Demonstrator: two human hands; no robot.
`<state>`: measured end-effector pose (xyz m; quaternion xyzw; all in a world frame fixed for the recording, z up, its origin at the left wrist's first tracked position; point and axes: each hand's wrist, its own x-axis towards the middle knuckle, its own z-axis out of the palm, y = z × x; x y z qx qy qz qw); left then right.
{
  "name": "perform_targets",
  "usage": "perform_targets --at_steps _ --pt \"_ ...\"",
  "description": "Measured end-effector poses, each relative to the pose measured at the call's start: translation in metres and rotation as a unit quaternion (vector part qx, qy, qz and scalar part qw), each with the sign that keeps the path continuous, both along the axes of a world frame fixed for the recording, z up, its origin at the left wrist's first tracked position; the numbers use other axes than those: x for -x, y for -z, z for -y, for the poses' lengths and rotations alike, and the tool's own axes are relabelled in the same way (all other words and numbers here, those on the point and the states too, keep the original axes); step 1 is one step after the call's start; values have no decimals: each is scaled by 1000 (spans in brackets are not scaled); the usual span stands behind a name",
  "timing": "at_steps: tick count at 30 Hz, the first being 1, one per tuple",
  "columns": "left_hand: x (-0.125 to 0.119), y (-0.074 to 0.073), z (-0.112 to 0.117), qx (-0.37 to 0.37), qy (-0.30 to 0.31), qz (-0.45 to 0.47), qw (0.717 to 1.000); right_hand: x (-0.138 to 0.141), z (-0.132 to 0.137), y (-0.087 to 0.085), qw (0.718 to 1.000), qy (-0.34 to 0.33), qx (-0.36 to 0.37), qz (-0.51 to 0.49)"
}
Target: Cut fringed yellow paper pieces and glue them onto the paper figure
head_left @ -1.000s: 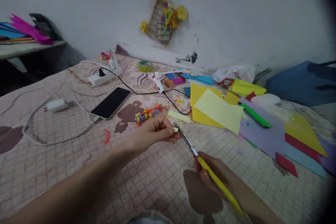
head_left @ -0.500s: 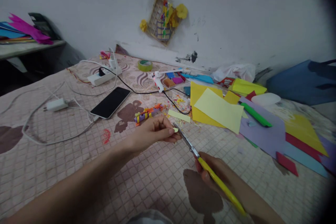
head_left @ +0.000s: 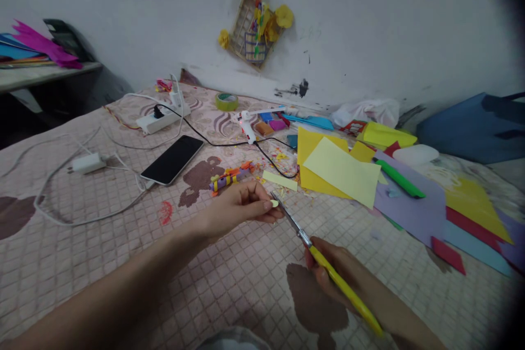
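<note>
Between the thumb and fingers of my left hand (head_left: 241,203) is a small pale yellow paper piece (head_left: 274,204). My right hand (head_left: 332,265) is closed around the yellow handles of a pair of scissors (head_left: 303,236). The metal blades point up and left, with their tips right beside the paper piece; whether they touch it I cannot tell. Just beyond my left hand lies a purple, yellow and orange paper craft (head_left: 231,177). A pale yellow paper strip (head_left: 280,180) rests past the blade tips, among small coloured scraps.
A white glue gun (head_left: 247,130) with a black cord lies behind the scraps. Coloured paper sheets (head_left: 342,169) and a green cutter (head_left: 398,178) spread to the right. On the left are a phone (head_left: 174,159), a charger (head_left: 88,163) and a power strip (head_left: 159,119); green tape (head_left: 226,101) sits farther back.
</note>
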<state>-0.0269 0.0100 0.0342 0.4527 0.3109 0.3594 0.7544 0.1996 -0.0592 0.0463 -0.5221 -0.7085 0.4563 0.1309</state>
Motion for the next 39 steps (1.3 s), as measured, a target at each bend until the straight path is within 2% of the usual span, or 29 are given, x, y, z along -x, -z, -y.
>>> perform_targets --at_steps 7,15,21,24,26,28,29,31,33,36,39 --pt "0 0 1 -2 4 0 1000 -2 0 0 1000 -3 -14 15" --pt "1 0 0 4 -1 -5 1000 -6 0 6 999 9 29 -39" --pt "0 1 0 10 2 0 1000 -2 0 2 997 16 45 -54" --pt "0 4 0 21 -15 7 1000 -6 -6 3 999 37 20 -24" --pt "0 6 -1 21 -37 -1 999 -16 -15 9 996 62 -37 43" --pt "0 7 -2 10 -61 -24 998 -33 -28 17 975 112 -116 153" --pt "0 8 -3 4 -70 -36 997 -42 -36 22 951 149 -147 227" --pt "1 8 -3 -1 -80 -51 996 -61 -49 31 899 203 -181 344" --pt "1 7 -3 1 -80 -54 995 -77 -59 37 867 219 -196 402" --pt "2 6 -3 -3 -69 -47 997 -93 -66 38 864 198 -227 404" --pt "2 4 -2 -9 -60 -43 997 -92 -64 27 859 219 -269 376"
